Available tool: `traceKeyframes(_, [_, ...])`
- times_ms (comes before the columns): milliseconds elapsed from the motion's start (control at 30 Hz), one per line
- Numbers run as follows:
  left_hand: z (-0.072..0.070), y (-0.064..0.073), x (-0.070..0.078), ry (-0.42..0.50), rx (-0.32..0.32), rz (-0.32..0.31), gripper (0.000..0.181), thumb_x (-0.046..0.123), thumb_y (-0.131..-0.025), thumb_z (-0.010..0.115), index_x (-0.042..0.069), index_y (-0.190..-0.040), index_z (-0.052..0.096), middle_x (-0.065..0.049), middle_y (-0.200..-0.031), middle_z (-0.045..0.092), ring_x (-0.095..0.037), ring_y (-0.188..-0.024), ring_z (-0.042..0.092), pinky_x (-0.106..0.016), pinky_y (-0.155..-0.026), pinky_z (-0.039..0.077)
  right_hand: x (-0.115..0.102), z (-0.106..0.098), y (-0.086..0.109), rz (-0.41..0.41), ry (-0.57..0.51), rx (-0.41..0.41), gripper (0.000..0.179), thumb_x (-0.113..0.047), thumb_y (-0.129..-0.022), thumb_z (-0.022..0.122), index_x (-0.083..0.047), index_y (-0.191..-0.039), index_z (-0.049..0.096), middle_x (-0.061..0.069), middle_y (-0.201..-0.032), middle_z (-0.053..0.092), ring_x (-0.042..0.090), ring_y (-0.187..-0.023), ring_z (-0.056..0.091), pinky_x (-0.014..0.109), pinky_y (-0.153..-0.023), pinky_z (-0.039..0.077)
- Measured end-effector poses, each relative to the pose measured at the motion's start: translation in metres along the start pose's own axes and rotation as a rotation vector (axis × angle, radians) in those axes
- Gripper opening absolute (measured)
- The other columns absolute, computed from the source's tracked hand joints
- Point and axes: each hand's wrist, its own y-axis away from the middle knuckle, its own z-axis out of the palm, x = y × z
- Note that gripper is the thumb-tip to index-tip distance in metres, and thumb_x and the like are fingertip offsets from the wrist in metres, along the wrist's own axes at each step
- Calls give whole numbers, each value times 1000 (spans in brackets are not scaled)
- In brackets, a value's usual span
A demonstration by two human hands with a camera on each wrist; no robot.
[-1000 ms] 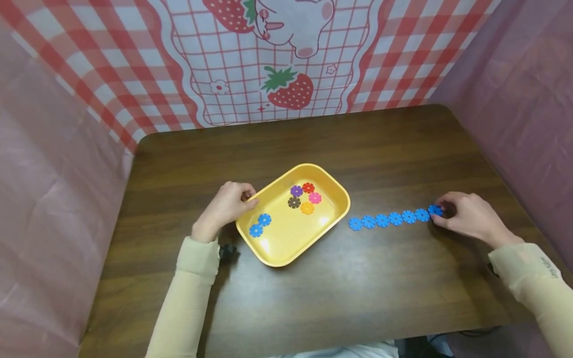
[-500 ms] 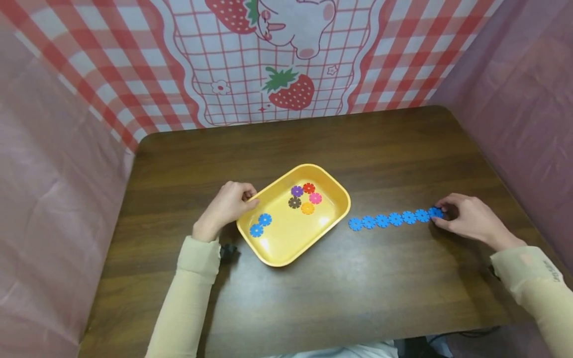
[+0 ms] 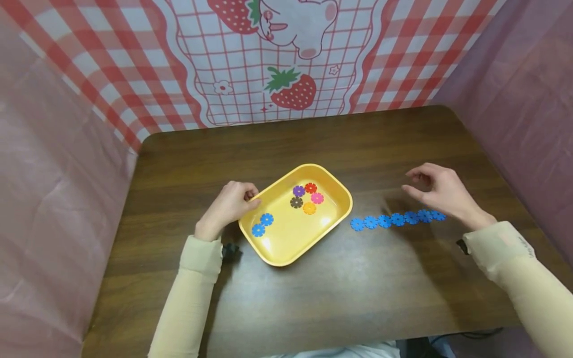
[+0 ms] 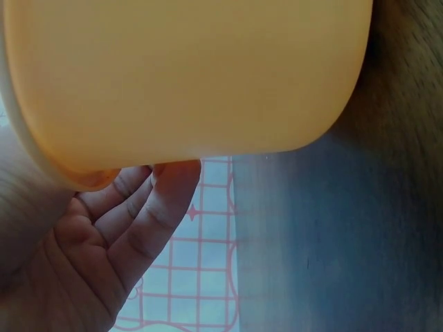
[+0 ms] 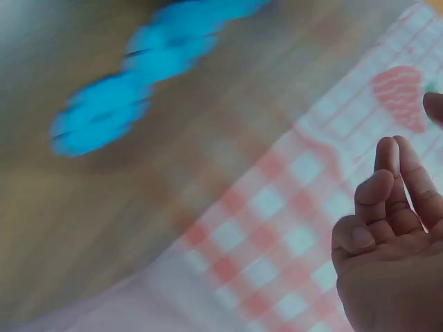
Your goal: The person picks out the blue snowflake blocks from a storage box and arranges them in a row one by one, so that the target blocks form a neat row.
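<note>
A yellow tray (image 3: 286, 253) stands mid-table, set at a slant. My left hand (image 3: 229, 205) grips its left rim, thumb over the edge; the left wrist view shows the fingers (image 4: 149, 228) against the outer wall. Inside lie two blue flower-shaped discs (image 3: 262, 224) and a cluster with a purple disc (image 3: 298, 191), a red disc (image 3: 311, 188), a pink disc (image 3: 317, 198), a brown disc (image 3: 296, 202) and an orange disc (image 3: 309, 208). Right of the tray runs a row of several blue discs (image 3: 397, 219). Above its right end hovers my right hand (image 3: 440, 191), fingers loosely bent and holding nothing.
The brown wooden table (image 3: 358, 293) meets a red-and-white checked cloth (image 3: 398, 59) at the back. Pink curtains (image 3: 53, 174) hang on both sides. A dark cable (image 3: 479, 334) shows beyond the front edge.
My right hand has let go of the last blue disc at the row's right end, risen and moved up and left. The left hand still holds the tray rim.
</note>
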Motion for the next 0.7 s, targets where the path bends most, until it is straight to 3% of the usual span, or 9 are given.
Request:
traceKeyframes(367, [1,-3,-1,-6,12,32,10,11,-88,74,2,-86,71,-4,-74,63,-17,-66,55,-30,-64,47,-75,27,-53,-66,-216,-111,24,-15,-83,81,-9,-104,72,4,-89,65,24,-73,51,23,-63,39])
traceKeyframes(533, [1,-2,-1,-1,10,23,9,11,-88,74,1,-87,72,-4,-73,64,-17,-66,56,-30,-64,48,-107,52,-73,-161,-273,-181,26,-15,-82,83,-8,-104,72,2,-86,64,23,-71,52,27,-62,41])
traceKeyframes(700, [0,-1,0,2,5,12,10,11,-88,74,1,-87,72,-4,-74,64,-17,-67,56,-30,-64,48,-136,87,-89,-227,-316,-279,30,-10,-81,83,0,-106,71,9,-89,66,30,-77,56,34,-67,46])
